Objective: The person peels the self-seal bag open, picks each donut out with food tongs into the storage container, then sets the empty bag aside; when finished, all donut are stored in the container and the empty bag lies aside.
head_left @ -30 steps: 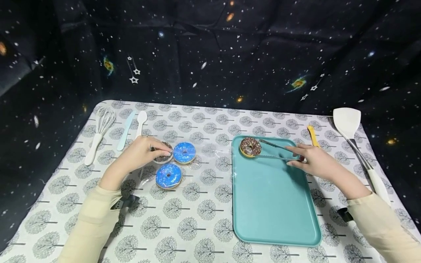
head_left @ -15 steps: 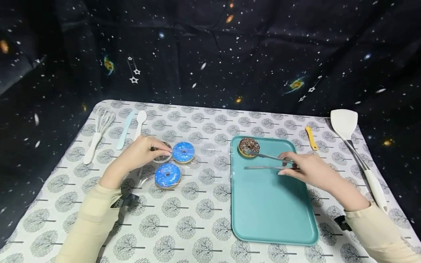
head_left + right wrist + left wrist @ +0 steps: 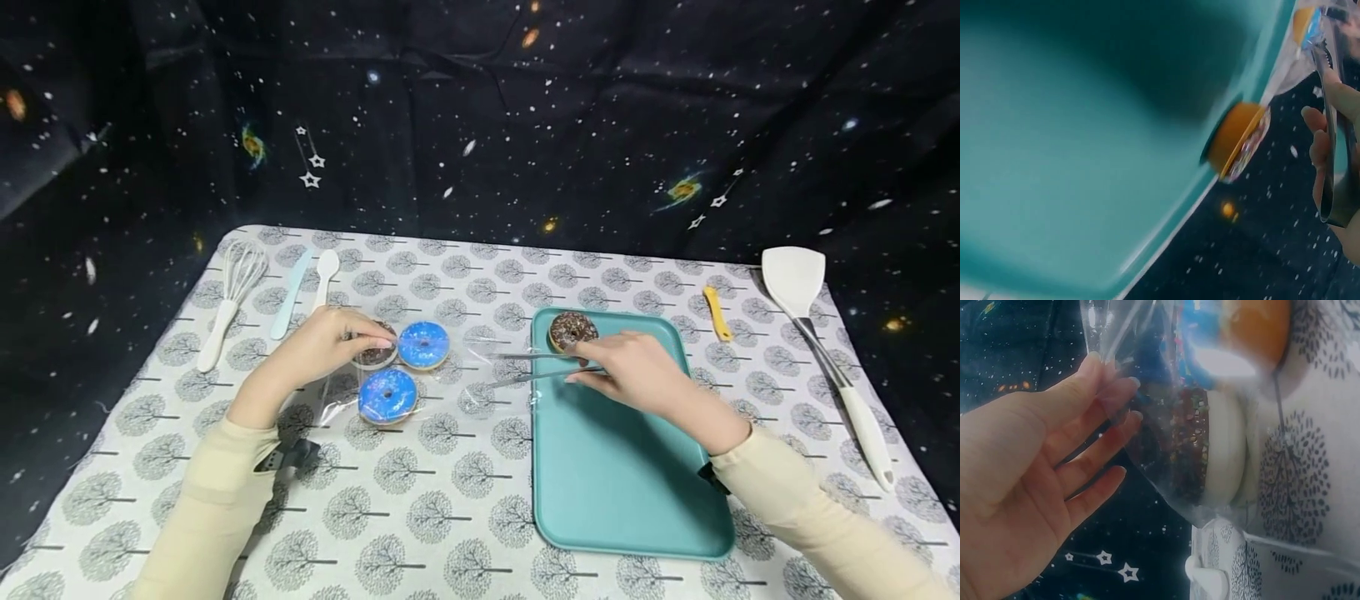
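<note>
My left hand [image 3: 318, 350] pinches a clear plastic bag [image 3: 1116, 337] between thumb and fingertips. Inside the bag, a brown sprinkled donut [image 3: 1219, 450] with a white base lies by the fingertips. Beside it are an upper blue donut [image 3: 435, 353] and a lower blue donut [image 3: 388, 407]. My right hand [image 3: 637, 371] grips metal tongs [image 3: 543, 376] over the turquoise tray [image 3: 630, 500]. The tongs' arms stand apart with nothing between them, their tips overlapping the bag's right end. A chocolate sprinkled donut [image 3: 572, 323] sits in the tray's far left corner.
A whisk [image 3: 232, 300], a pale blue knife [image 3: 291, 296] and a white spoon [image 3: 326, 271] lie at the left. Right of the tray are a short yellow handle [image 3: 717, 314] and a long white-headed turner [image 3: 795, 279]. A dark starry cloth hangs behind.
The right hand has drawn the tongs off the chocolate donut, leaving it on the tray, and moved left so their tips pass the tray's edge. The left hand stays at the bag.
</note>
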Demonstrator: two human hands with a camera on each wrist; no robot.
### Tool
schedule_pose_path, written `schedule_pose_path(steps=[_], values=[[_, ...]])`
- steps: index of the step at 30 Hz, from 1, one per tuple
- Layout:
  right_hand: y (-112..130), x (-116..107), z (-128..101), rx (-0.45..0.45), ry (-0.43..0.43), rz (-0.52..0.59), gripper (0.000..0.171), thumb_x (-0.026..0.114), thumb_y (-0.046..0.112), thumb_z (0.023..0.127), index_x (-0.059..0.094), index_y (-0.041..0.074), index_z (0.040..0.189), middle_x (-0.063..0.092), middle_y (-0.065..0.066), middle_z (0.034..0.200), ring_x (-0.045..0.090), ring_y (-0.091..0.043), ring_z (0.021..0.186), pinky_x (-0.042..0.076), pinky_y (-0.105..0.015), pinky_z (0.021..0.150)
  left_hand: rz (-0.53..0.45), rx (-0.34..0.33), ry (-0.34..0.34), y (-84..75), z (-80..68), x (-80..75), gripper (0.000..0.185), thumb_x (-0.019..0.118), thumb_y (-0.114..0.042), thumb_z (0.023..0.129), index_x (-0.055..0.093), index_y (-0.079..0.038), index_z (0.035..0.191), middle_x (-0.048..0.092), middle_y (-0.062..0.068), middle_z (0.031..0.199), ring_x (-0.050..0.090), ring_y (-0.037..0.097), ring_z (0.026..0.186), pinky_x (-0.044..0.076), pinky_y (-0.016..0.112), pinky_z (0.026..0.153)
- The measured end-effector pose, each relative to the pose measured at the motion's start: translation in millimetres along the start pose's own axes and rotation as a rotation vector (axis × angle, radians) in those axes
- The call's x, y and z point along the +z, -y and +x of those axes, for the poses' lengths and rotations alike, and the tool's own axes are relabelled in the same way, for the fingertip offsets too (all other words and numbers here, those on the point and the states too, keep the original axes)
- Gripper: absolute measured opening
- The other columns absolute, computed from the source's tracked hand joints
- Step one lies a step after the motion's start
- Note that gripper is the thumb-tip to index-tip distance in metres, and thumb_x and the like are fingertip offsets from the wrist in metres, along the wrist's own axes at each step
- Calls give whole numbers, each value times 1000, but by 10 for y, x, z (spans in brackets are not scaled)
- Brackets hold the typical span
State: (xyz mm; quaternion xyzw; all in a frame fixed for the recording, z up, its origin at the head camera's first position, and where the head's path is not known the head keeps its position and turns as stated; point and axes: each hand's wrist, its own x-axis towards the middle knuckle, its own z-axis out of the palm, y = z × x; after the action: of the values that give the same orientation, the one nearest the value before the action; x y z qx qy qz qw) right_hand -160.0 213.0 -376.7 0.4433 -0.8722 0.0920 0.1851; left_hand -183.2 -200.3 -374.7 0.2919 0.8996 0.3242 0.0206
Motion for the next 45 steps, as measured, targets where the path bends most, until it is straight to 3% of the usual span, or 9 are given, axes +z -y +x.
schedule_pose_path(steps=[3, 7, 15, 21, 25, 28, 36, 45], values=[[49, 17, 63, -10, -10, -7, 32, 76, 34, 76, 66, 18, 101, 70, 5, 78, 56, -6, 55, 43, -22, 48, 4, -2, -2, -5, -9, 4, 16, 67, -19, 86, 74, -11, 98, 71, 4, 100, 65, 24, 98, 52, 42, 88], [42, -40, 78, -2, -40, -22, 33, 75, 35, 76, 66, 18, 103, 69, 5, 74, 53, -6, 52, 40, -21, 45, 10, -1, -12, -12, -22, 1, 16, 68, -19, 85, 74, -11, 97, 72, 4, 98, 65, 25, 97, 52, 43, 87], [-46, -222, -187, 19, -114, -9, 43, 46, 52, 93, 68, 15, 97, 71, 3, 77, 56, -8, 52, 48, -28, 51, -2, 0, -19, -11, -5, 0, 16, 69, -21, 85, 75, -12, 96, 72, 2, 97, 66, 22, 96, 52, 41, 87], [-46, -185, -282, -25, -108, -10, 39, 47, 50, 93, 70, 18, 94, 69, 6, 72, 54, -7, 51, 43, -25, 47, -26, -24, -20, -7, -14, -3, 15, 70, -22, 84, 75, -13, 95, 72, 1, 97, 66, 21, 96, 53, 41, 86], [-7, -64, -166, -41, -60, -37, 25, 69, 37, 82, 69, 16, 97, 72, 4, 80, 62, -10, 60, 46, -27, 51, -35, -37, -35, 10, -12, 10, 16, 71, -23, 83, 75, -14, 95, 71, 2, 98, 65, 22, 98, 50, 42, 90], [49, 30, -29, -51, -31, -70, 31, 79, 28, 72, 69, 14, 99, 72, 1, 85, 65, -14, 66, 49, -28, 54, -45, -41, -46, 6, -3, 25, 16, 72, -24, 82, 76, -14, 94, 72, 2, 98, 65, 22, 98, 50, 42, 90], [257, 232, 317, -35, 21, -134, 34, 73, 32, 81, 64, 10, 105, 69, 0, 81, 64, -16, 68, 52, -28, 58, -46, -14, -69, -18, 19, 38, 16, 72, -22, 82, 75, -12, 95, 72, 2, 97, 65, 23, 98, 50, 43, 90], [394, 327, 540, 75, 39, -146, 33, 73, 30, 82, 63, 8, 104, 64, 2, 70, 58, -13, 59, 49, -27, 56, -35, -21, -20, -73, 21, 66, 10, 69, -13, 84, 73, -10, 93, 71, 2, 96, 64, 23, 97, 48, 44, 92]])
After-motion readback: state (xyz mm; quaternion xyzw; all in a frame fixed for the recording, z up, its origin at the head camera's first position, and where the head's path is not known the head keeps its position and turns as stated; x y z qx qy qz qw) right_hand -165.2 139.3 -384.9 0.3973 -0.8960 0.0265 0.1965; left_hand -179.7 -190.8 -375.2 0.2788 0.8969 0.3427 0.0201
